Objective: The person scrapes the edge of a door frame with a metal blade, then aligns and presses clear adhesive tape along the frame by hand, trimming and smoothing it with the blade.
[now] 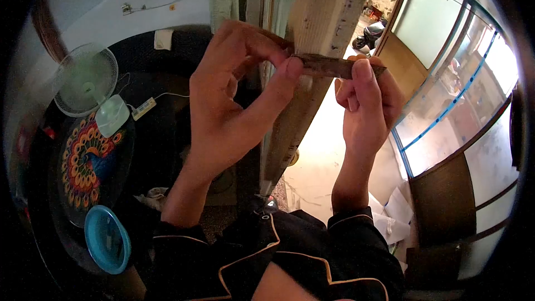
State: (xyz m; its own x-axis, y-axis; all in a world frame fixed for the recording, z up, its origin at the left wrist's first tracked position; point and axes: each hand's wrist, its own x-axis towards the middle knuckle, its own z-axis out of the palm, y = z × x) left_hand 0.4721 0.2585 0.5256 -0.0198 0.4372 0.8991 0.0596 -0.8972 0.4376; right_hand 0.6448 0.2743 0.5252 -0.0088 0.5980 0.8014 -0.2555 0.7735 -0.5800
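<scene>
A short, dark brown, rough-looking strip (pixel 326 66) is stretched level between my two hands; its exact material is unclear. My left hand (pixel 237 92) pinches the left end between thumb and forefinger. At the right end, my right hand (pixel 368 97) grips it with the thumb on the near face and the fingers curled behind. Just beyond the strip stands a pale upright wooden door frame (pixel 317 17) with dark spots and marks on it. Part of the frame is hidden by my hands.
On the left are a green fan (pixel 86 81), a power strip (pixel 144 108), a round peacock-patterned mat (pixel 75 173) and a blue basin (pixel 106 239). Glazed door panels (pixel 426 19) stand at right. A scooter (pixel 370 36) shows through the doorway. White sheets (pixel 393 217) lie low on the right.
</scene>
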